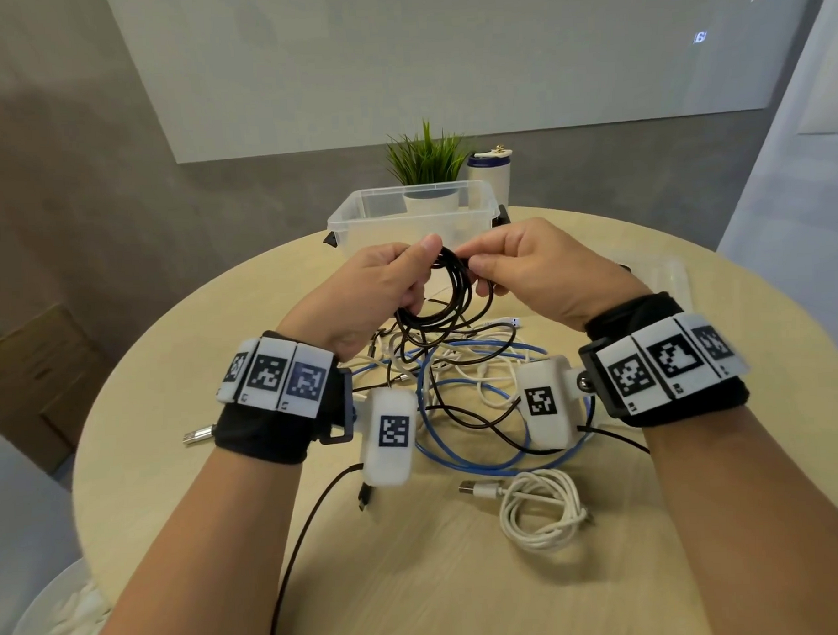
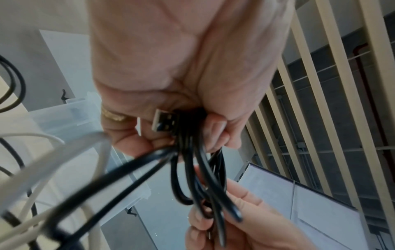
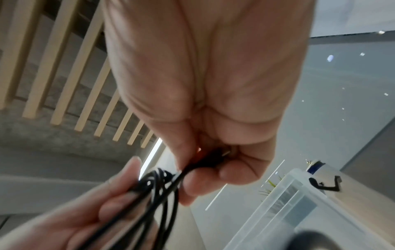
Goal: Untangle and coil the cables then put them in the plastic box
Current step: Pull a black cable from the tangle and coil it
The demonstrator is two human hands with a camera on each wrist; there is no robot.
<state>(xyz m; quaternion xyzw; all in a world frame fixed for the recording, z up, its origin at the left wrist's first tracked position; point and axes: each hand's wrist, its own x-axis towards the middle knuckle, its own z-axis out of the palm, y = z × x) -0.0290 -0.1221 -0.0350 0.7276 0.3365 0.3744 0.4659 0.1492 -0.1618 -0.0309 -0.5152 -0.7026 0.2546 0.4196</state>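
A black cable coil point(image 1: 442, 292) hangs above the round table, held at its top by both hands. My left hand point(image 1: 397, 280) grips the bundled loops point(image 2: 192, 169), with a USB plug point(image 2: 163, 122) sticking out between its fingers. My right hand point(image 1: 496, 267) pinches the cable's other end point(image 3: 205, 162) against the coil. The clear plastic box point(image 1: 356, 215) stands open just beyond the hands. Under my wrists lies a tangle of blue point(image 1: 474, 462), white and black cables. A coiled white cable point(image 1: 542, 507) lies at the front right.
A potted plant point(image 1: 426, 165) and a white and blue canister point(image 1: 490, 172) stand behind the box. The clear lid point(image 1: 662, 275) lies at the right of the table. A metal USB plug point(image 1: 195, 435) lies by my left wrist. A cardboard box point(image 1: 29, 378) sits on the floor at left.
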